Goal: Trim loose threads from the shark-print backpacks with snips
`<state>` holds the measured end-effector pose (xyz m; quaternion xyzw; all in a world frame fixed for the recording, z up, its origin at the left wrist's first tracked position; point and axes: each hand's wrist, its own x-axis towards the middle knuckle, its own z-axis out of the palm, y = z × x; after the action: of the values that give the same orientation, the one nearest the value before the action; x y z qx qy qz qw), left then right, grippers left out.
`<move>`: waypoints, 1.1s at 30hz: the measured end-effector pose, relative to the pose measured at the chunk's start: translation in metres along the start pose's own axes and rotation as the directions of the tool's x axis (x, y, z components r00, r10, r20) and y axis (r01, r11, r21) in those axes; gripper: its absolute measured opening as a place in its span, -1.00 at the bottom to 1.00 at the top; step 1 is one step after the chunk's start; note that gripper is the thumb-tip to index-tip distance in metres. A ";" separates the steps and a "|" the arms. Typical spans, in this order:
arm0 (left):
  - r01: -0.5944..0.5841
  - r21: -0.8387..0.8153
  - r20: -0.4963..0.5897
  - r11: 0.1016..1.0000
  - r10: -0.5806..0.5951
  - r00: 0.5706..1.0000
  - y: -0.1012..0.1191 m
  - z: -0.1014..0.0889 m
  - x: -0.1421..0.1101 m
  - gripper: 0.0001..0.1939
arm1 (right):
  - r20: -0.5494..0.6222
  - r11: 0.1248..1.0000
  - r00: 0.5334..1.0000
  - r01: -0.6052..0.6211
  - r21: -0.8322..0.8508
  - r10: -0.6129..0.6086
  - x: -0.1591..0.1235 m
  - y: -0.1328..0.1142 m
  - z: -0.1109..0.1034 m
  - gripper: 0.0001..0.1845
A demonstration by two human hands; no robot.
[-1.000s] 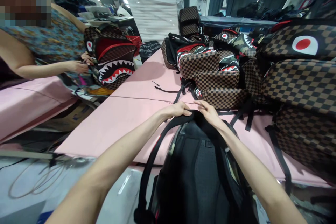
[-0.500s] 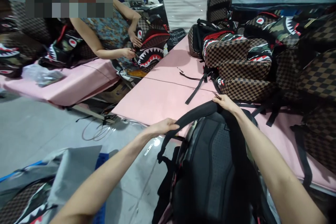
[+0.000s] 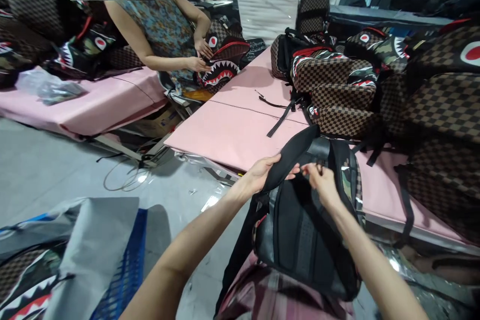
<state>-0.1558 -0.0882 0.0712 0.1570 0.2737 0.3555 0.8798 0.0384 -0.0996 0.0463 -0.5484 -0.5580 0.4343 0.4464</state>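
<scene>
A black backpack with camouflage sides [image 3: 307, 230] rests against my lap and the edge of the pink table [image 3: 240, 135], its padded back facing me. My left hand [image 3: 262, 172] is closed on the backpack's black shoulder strap [image 3: 292, 155], lifting it off the back panel. My right hand [image 3: 322, 182] is pinched just beside the strap at the top of the back panel; what its fingertips grip is too small to make out.
A heap of brown checkered shark-mouth backpacks [image 3: 337, 90] covers the table's right side. Loose black straps [image 3: 281, 115] lie mid-table. A person [image 3: 165, 35] at the left handles a shark-mouth backpack [image 3: 223, 62]. A blue crate [image 3: 120, 270] holding grey plastic and more bags stands on the floor at lower left.
My left hand slid up the shoulder strap toward the right. My right hand left the bag's top and came down to pinch beside the strap. The view shifted slightly.
</scene>
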 end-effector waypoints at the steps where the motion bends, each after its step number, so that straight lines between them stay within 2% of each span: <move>1: 0.006 -0.002 0.006 1.000 -0.006 1.000 -0.003 0.004 0.001 -0.55 | 0.025 0.999 0.999 -0.022 0.023 0.021 -0.018 0.001 0.012 -0.58; 4: 0.043 0.010 0.025 0.999 -0.043 0.999 -0.008 0.015 0.002 -0.51 | 0.059 0.995 0.997 -0.053 0.083 0.049 -0.049 0.001 0.040 -0.63; 7: 0.061 0.031 0.027 0.998 -0.062 0.998 -0.010 0.022 0.002 -0.50 | 0.077 0.986 0.994 -0.092 0.136 0.082 -0.059 -0.005 0.051 -0.66; 11: 0.022 0.098 0.092 0.995 -0.031 0.995 -0.012 0.025 -0.002 -0.47 | 0.087 0.967 0.992 -0.111 0.229 0.093 -0.067 -0.011 0.051 -0.68; 15: -0.046 0.337 0.215 0.940 -0.029 0.976 -0.033 0.011 -0.021 -0.49 | 0.121 0.992 0.992 -0.044 0.120 0.030 -0.089 -0.002 0.033 -0.73; 17: -0.064 0.545 0.148 0.836 -0.020 0.989 -0.054 -0.002 -0.034 -0.51 | 0.086 0.997 0.995 -0.056 0.051 0.051 -0.105 0.005 0.012 -0.75; 18: -0.067 0.667 0.071 0.742 0.026 0.997 -0.067 -0.007 -0.039 -0.50 | 0.010 0.997 0.997 -0.075 0.025 0.075 -0.112 0.008 0.000 -0.76; 19: -0.052 0.792 -0.020 0.609 0.112 0.994 -0.081 -0.011 -0.043 -0.46 | -0.101 0.996 0.991 -0.090 0.002 0.090 -0.118 0.010 -0.011 -0.75; 21: 0.054 0.962 -0.144 0.266 0.333 0.932 -0.109 -0.014 -0.043 -0.34 | -0.287 0.995 0.956 -0.085 -0.058 0.065 -0.122 0.007 -0.030 -0.74; 22: 0.121 0.987 -0.156 0.108 0.418 0.895 -0.122 -0.012 -0.041 -0.31 | -0.319 0.993 0.947 -0.064 -0.098 0.029 -0.121 0.003 -0.034 -0.74; 23: 0.172 0.985 -0.146 -0.014 0.465 0.873 -0.136 -0.009 -0.037 -0.30 | -0.297 0.990 0.955 -0.032 -0.138 -0.010 -0.116 -0.001 -0.036 -0.75; 24: 0.197 0.976 -0.130 -0.093 0.477 0.869 -0.148 -0.004 -0.034 -0.31 | -0.231 0.985 0.972 0.005 -0.171 -0.045 -0.109 -0.006 -0.033 -0.75; 27: 0.159 0.973 -0.071 -0.169 0.438 0.896 -0.179 0.009 -0.033 -0.41 | 0.023 0.943 0.993 0.117 -0.313 -0.115 -0.081 -0.014 -0.011 -0.74; 29: 0.047 0.979 0.033 -0.196 0.387 0.922 -0.187 0.012 -0.043 -0.48 | 0.149 0.835 0.984 0.162 -0.527 -0.097 -0.064 -0.009 0.006 -0.73; 31: -0.107 0.972 0.167 -0.207 0.298 0.940 -0.177 0.007 -0.058 -0.59 | 0.201 0.656 0.979 0.162 -0.737 -0.017 -0.053 0.002 0.017 -0.71; 32: -0.156 0.967 0.210 -0.202 0.283 0.936 -0.164 0.001 -0.063 -0.64 | 0.203 0.579 0.979 0.152 -0.801 0.023 -0.050 0.008 0.020 -0.69; 33: -0.153 0.970 0.209 -0.189 0.322 0.923 -0.147 -0.007 -0.066 -0.69 | 0.195 0.528 0.980 0.141 -0.837 0.048 -0.048 0.014 0.022 -0.67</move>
<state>-0.1204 -0.2369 0.0210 0.7888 0.4598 0.1946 0.3584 0.0202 -0.1472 0.0271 -0.6357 -0.7535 0.1481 0.0790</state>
